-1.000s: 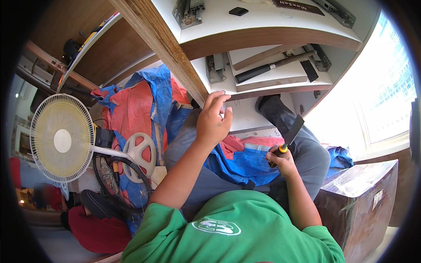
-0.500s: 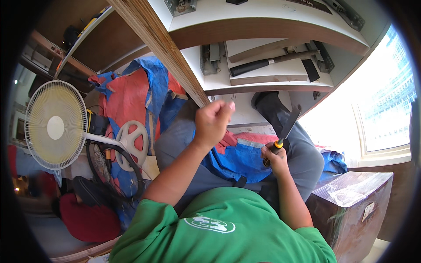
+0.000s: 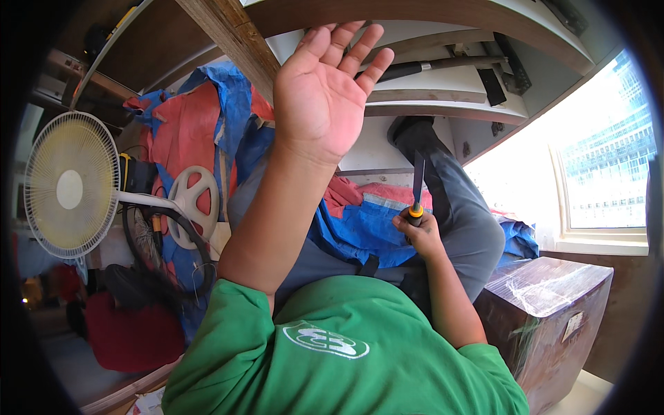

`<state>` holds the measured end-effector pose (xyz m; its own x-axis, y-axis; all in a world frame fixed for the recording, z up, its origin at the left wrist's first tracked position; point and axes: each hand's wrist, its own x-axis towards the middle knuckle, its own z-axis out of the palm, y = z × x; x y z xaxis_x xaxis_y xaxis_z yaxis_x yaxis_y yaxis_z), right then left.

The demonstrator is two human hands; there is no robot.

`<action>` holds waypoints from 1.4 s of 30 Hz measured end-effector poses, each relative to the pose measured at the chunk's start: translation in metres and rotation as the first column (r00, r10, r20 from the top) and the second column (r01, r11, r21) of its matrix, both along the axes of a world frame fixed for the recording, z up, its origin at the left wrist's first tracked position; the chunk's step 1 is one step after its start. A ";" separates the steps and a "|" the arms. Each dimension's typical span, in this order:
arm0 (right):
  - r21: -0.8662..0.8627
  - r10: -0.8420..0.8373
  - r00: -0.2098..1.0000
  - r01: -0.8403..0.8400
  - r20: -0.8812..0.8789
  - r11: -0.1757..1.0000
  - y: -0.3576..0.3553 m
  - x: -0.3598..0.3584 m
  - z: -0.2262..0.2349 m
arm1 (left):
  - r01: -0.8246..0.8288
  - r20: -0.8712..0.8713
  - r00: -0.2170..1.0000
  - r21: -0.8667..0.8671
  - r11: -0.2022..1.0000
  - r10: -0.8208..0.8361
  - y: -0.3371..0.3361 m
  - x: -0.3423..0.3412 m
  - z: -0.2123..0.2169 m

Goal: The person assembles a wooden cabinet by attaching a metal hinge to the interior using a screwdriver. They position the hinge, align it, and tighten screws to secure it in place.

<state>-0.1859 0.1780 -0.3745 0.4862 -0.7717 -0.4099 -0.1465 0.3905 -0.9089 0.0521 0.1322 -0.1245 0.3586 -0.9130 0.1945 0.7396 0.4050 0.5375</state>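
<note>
Raised in front of the cabinet, my left hand (image 3: 321,97) is open, its palm showing and its fingers spread. I see nothing held in it. My right hand (image 3: 423,232) is closed round the black-and-yellow handle of a chisel (image 3: 418,178), over my lap near my right knee. The chisel's flat metal blade points up and away from me. Beyond my left hand, on a cabinet shelf (image 3: 443,95), lies a long tool with a black grip (image 3: 401,71), which looks like a hammer. My fingers partly cover its grip end.
A wooden cabinet post (image 3: 238,38) rises left of the shelves. At the left stand a white fan (image 3: 69,190) and a black hose (image 3: 187,277). Blue and red tarpaulin (image 3: 373,225) lies beneath my legs. A plastic-wrapped brown box (image 3: 553,311) stands at the right, below a bright window (image 3: 605,180).
My left hand has risen toward the shelves and opened from a closed shape. The chisel has swung more upright as my right hand shifted slightly left. The whole view has shifted a little.
</note>
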 end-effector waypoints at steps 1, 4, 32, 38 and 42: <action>-0.011 -0.004 1.000 0.004 0.001 1.000 0.000 0.000 0.000 | -0.035 0.005 0.999 0.036 0.999 0.035 -0.002 0.002 0.000; -0.028 -0.011 0.999 0.010 -0.046 1.000 0.000 0.001 0.000 | -0.187 0.052 0.982 0.049 0.981 0.184 -0.004 0.007 -0.003; -0.121 -0.043 0.994 0.032 -0.097 0.992 0.004 0.004 -0.024 | -0.714 0.816 0.011 -0.398 0.576 0.578 0.059 0.061 -0.048; -0.186 -0.027 0.980 -0.011 -0.196 0.982 0.003 0.003 -0.047 | -0.672 0.820 0.047 -0.397 0.626 0.571 0.005 0.095 -0.043; -0.239 -0.019 0.970 -0.041 -0.244 0.970 0.000 0.002 -0.064 | -0.747 0.764 0.079 -0.380 0.545 0.641 -0.011 0.090 -0.041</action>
